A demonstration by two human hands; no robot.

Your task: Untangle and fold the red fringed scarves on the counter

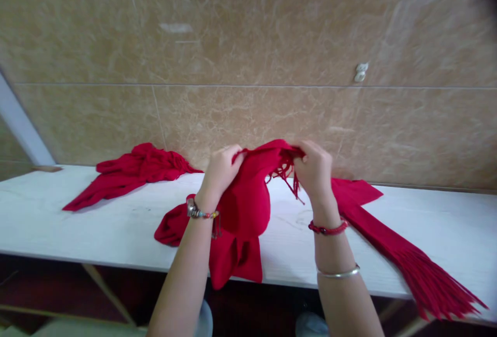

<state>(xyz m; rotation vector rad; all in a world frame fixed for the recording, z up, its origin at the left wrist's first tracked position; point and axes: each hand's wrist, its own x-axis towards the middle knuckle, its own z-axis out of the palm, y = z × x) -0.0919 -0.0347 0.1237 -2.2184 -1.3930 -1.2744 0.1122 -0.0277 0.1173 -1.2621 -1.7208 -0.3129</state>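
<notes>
Both of my hands hold up a red fringed scarf [248,202] above the white bench top. My left hand [224,171] pinches its upper edge on the left. On the right, my right hand [313,166] grips the fringed end, and some tassels dangle beside the fingers. The rest of the scarf hangs down and lies bunched on the surface, with a fold reaching over the front edge. A second red scarf [380,228] stretches out to the right of my right hand, its fringe hanging past the front edge.
A crumpled red cloth [143,169] lies at the back left of the white bench top [120,228]. Behind stands a tan marble-tiled wall [248,42] with a small white hook [361,72]. Dark open shelving [50,285] shows below.
</notes>
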